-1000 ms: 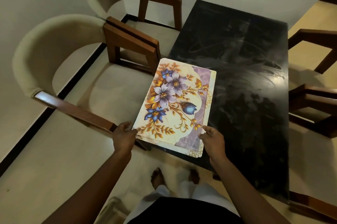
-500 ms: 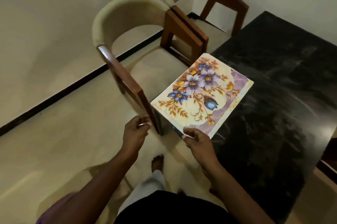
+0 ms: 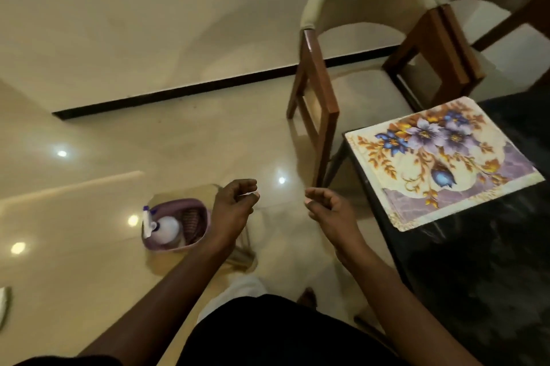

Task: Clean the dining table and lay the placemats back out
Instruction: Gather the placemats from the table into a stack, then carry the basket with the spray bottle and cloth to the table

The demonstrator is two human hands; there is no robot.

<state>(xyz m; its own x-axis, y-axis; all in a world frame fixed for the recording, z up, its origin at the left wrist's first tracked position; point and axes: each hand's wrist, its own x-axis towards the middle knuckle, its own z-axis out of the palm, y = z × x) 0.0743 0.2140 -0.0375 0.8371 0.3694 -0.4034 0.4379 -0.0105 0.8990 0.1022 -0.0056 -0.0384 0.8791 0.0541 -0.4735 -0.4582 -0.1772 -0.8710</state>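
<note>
Floor (image 3: 89, 187) is filling the left and centre of the frame, glossy, throwing back light spots. Dining table (image 3: 476, 291) is sitting lower right; the dark top is looking streaky, so I'm reading the wipe-down as not done. Two chairs (image 3: 366, 47) are standing upper right, the nearer one's wooden side close to the table corner. Placemats (image 3: 440, 163) are lying centre right as a floral stack, flat on that corner, edges running close to the table edge. Basket (image 3: 171, 247) is sitting on the floor lower left of centre, well apart from the table. Left hand (image 3: 236, 202) and right hand (image 3: 326, 211) are hanging mid-frame between basket and table, both with fingers loosely curled and carrying nothing; the left is hovering just right of the basket, not touching it. Spray bottle (image 3: 166, 227) is lying in the basket beside what's looking like a folded cloth (image 3: 193, 218); can't tell for sure. Step in hand, as I'm judging it: fetching the cleaning kit. Doing it well means bending to the basket with the left hand, gripping the bottle by its neck rather than the trigger, taking the cloth with the right, and shifting the stack off the corner while wiping there, so spray isn't landing on the mats and they aren't sliding off the edge.
</note>
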